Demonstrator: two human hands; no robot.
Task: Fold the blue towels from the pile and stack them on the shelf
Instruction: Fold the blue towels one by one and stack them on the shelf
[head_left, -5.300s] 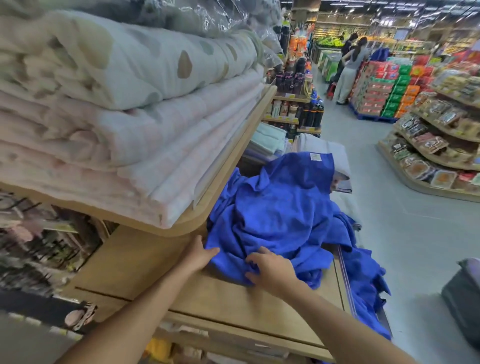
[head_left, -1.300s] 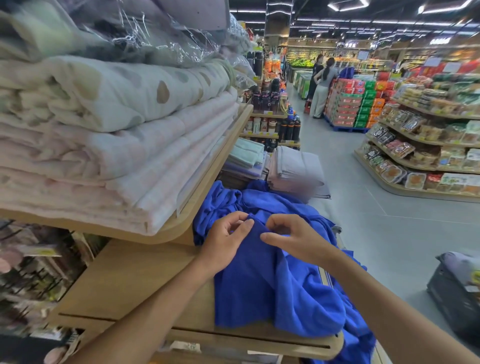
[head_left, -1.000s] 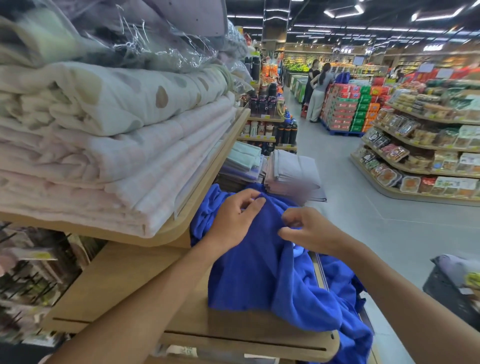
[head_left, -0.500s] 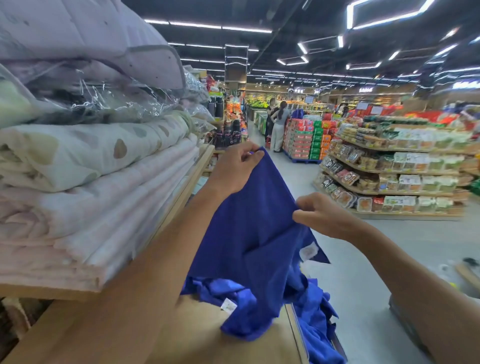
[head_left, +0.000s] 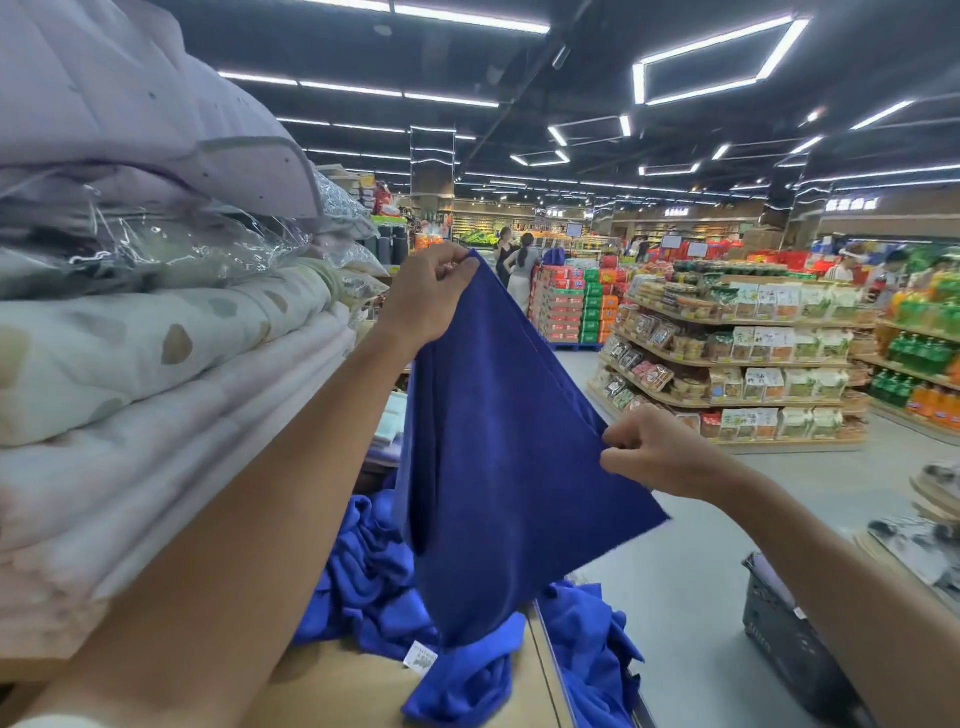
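A blue towel hangs in the air in front of me, held by its upper edge. My left hand pinches the top corner, raised high. My right hand grips the same edge lower and to the right. The towel's bottom end drapes onto the pile of crumpled blue towels on the wooden shelf. A white label shows at the pile's front. Part of the pile hangs over the shelf's right edge.
Folded pale blankets and bagged bedding are stacked on the upper shelf at left. A dark basket stands on the floor at right. Snack shelves line the aisle, and two people stand far down it.
Both hands have lifted the towel off the pile and drawn its edge taut. My left hand has risen higher, my right hand has moved out to the right. The view has tilted upward.
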